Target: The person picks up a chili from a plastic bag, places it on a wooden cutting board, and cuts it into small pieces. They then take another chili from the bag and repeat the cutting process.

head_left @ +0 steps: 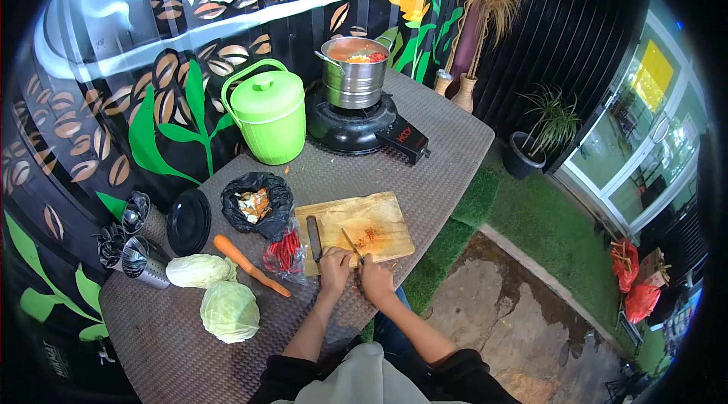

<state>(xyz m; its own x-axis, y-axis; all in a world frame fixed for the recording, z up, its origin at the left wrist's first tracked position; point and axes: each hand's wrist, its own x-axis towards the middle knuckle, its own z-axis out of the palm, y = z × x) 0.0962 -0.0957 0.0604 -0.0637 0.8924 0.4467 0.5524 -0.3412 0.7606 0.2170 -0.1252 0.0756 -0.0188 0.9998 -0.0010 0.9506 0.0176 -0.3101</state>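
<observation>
My right hand (376, 279) is closed round the handle of a knife (349, 242), its blade pointing away over the wooden cutting board (341, 210). Beside it my left hand (334, 267) rests at the board's near edge, fingers curled together; I cannot tell what is in them. Chopped red chili (369, 238) lies in a small heap just beyond the blade. A dark-handled tool (313, 237) lies along the board's left side. Whole red chilies (283, 254) in clear plastic sit left of the board.
A carrot (250, 265), a napa cabbage (199, 271) and a round cabbage (230, 312) lie at left. Behind them are a black bag of scraps (256, 203), black plates (188, 222) and cutlery holders (144, 261). A green bucket (267, 112) and a pot (353, 85) on a stove (356, 131) stand farther back.
</observation>
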